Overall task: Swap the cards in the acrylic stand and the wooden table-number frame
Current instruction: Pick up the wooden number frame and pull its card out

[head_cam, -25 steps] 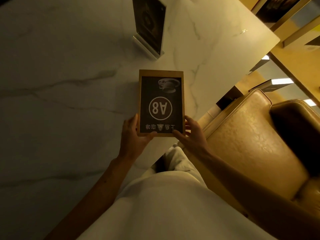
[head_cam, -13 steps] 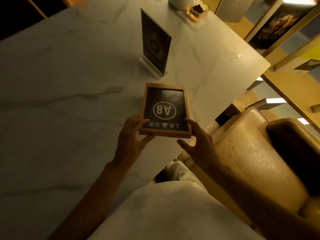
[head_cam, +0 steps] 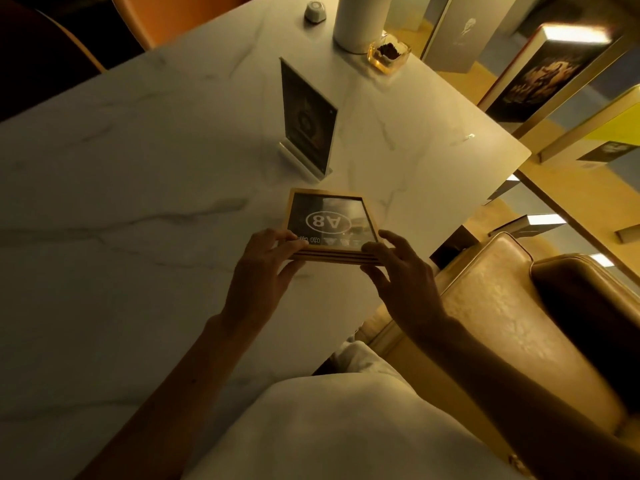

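Note:
The wooden table-number frame [head_cam: 332,225] holds a dark card marked A8, seen upside down. It is raised at its near edge, tilted almost flat above the marble table [head_cam: 138,202]. My left hand [head_cam: 263,271] grips its near left corner, thumb on the glass. My right hand [head_cam: 401,275] touches the near right corner with fingers spread. Behind the frame the acrylic stand [head_cam: 306,123] stands upright on its clear base with a dark card inside.
At the table's far edge stand a white cylinder [head_cam: 360,19], a small glass dish [head_cam: 389,55] with dark contents and a small white puck [head_cam: 315,11]. A tan leather seat [head_cam: 512,313] lies right of me, beside the table's right edge.
The frame has tipped from facing me to lying nearly flat, its near edge now showing. My head has lifted, bringing the far table edge into view. My right hand's fingers have spread.

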